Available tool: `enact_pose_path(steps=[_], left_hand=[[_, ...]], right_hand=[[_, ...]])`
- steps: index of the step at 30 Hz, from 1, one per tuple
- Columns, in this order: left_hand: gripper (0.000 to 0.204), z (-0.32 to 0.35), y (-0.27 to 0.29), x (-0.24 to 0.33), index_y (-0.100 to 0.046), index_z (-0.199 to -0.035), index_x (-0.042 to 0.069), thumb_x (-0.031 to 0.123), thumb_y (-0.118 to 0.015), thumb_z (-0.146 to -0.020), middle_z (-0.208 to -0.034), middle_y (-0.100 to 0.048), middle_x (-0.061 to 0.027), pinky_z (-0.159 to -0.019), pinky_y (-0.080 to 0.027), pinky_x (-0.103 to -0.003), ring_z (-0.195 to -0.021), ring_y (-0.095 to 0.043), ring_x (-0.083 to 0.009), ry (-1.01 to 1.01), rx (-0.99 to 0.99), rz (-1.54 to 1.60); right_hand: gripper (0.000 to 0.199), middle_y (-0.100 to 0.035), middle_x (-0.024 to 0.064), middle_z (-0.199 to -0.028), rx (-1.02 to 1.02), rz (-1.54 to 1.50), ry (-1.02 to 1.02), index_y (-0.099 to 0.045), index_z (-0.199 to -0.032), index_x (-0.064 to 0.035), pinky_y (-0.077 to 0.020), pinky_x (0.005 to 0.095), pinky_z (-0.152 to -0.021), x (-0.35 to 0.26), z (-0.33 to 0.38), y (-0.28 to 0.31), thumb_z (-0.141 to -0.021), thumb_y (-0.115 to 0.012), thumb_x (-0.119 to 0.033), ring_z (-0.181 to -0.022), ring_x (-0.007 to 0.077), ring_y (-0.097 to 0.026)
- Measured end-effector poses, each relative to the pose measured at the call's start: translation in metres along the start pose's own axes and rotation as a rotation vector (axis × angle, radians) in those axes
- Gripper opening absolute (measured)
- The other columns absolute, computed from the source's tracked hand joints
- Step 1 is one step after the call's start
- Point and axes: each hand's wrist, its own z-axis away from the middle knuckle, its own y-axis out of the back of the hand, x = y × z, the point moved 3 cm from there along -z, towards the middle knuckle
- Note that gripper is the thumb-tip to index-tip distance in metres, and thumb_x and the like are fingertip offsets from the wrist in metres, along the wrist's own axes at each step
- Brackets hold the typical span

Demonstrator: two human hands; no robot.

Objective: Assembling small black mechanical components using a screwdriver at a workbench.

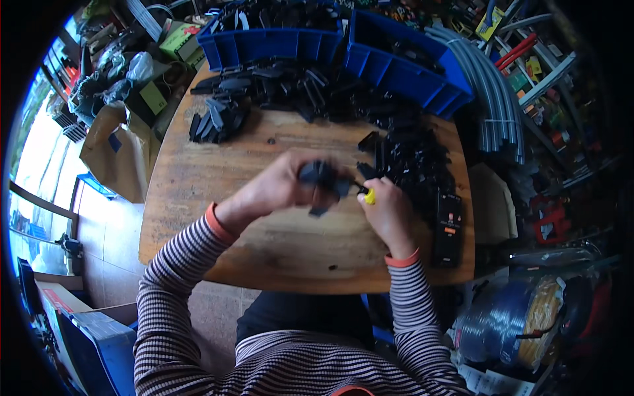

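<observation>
1. Left hand [281,185] has its grip clamped on a black plastic part [321,181], held above the wooden surface [218,165].
2. The part hangs with its long axis roughly vertical, just left of the right hand.
3. Right hand [388,210] is closed on a yellow-handled tool [368,195], tip pointing left at the part.

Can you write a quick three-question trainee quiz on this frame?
1. True or false: the left hand holds a black plastic part above the wooden table.
2. What colour is the handle of the tool in the right hand?
3. The blue bins sit at which edge of the table: A near, B far, C left?

Key: 1 true. 2 yellow. 3 B.
</observation>
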Motion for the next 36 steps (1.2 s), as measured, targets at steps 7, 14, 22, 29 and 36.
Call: enact_pose_path(steps=[7, 14, 22, 29, 36], left_hand=[[0.037, -0.223, 0.060, 0.016, -0.057, -0.115, 0.008, 0.022, -0.068, -0.083, -0.098, -0.065, -0.0104, -0.077, -0.054, -0.033, -0.088, -0.065, -0.0216, -0.094, 0.298, 0.070], [0.032, -0.221, 0.003, -0.038, -0.062, -0.110, 0.011, 0.025, -0.065, -0.081, -0.100, -0.065, -0.0159, -0.075, -0.055, -0.042, -0.087, -0.065, -0.0318, 0.070, -0.048, -1.096], [0.038, -0.071, 0.010, -0.090, -0.057, -0.123, 0.012, 0.010, -0.062, -0.086, -0.096, -0.067, -0.0139, -0.071, -0.054, -0.040, -0.083, -0.067, -0.0290, -0.069, 0.178, -1.019], [0.051, 0.018, -0.020, -0.032, -0.039, -0.140, 0.007, 0.007, -0.057, -0.092, -0.098, -0.066, -0.0134, -0.072, -0.056, -0.031, -0.093, -0.067, -0.0229, 0.429, 0.056, 0.271], [0.049, 0.053, -0.043, -0.031, -0.037, -0.139, 0.003, 0.005, -0.054, -0.093, -0.109, -0.063, -0.0191, -0.071, -0.057, -0.029, -0.094, -0.068, -0.0229, 0.743, 0.218, 0.674]], right_hand=[[0.017, -0.063, 0.0121, -0.085, 0.074, -0.060, 0.033, -0.060, -0.092, -0.0058, -0.0512, 0.0363, -0.064, -0.001, 0.001, 0.001, -0.079, -0.071, -0.008, -0.077, 0.0306, -0.064], [0.012, -0.062, 0.0069, -0.075, 0.412, -0.338, -0.018, -0.061, -0.089, -0.0032, -0.0478, 0.0270, -0.060, 0.027, -0.002, 0.035, -0.084, -0.070, -0.009, -0.065, 0.0155, -0.059], [0.015, -0.064, 0.0033, -0.074, 0.505, -0.577, -0.170, -0.062, -0.087, -0.0024, -0.0452, 0.0236, -0.062, 0.027, -0.004, 0.046, -0.084, -0.072, -0.013, -0.064, 0.0087, -0.054], [0.013, -0.058, -0.0017, -0.071, 0.429, -0.566, -0.129, -0.064, -0.090, -0.0025, -0.0423, 0.0203, -0.059, 0.016, -0.010, 0.036, -0.085, -0.071, -0.012, -0.062, 0.0058, -0.051], [0.011, -0.060, -0.0002, -0.070, 0.274, -0.520, 0.004, -0.063, -0.086, -0.0015, -0.0434, 0.0216, -0.061, -0.017, -0.005, 0.029, -0.085, -0.071, -0.009, -0.065, 0.0052, -0.052]])
